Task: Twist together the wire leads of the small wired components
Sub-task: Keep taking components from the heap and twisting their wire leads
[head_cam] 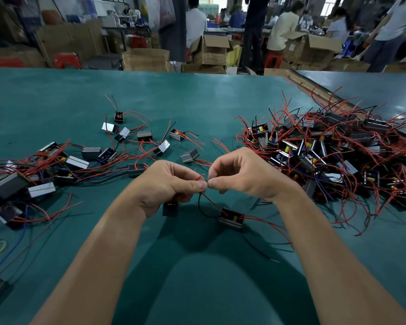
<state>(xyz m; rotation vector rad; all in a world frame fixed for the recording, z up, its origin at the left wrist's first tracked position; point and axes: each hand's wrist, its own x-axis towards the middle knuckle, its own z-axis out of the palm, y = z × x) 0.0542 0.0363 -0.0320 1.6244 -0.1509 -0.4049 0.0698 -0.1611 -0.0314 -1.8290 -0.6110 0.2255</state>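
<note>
Bright, even light from above leaves a pale sheen on the table (384,97), my left hand (171,181) and right hand (244,174) cast soft shadows toward me, the edges bow, the background blurs.

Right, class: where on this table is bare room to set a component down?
The table is bare between the forearms and along the far edge, beyond the scattered components. Crowded: tangled pile at right, looser heap at left.

Factory assembly floor: cardboard boxes (211,51), workers (282,29), piled wired components (326,148).
</note>
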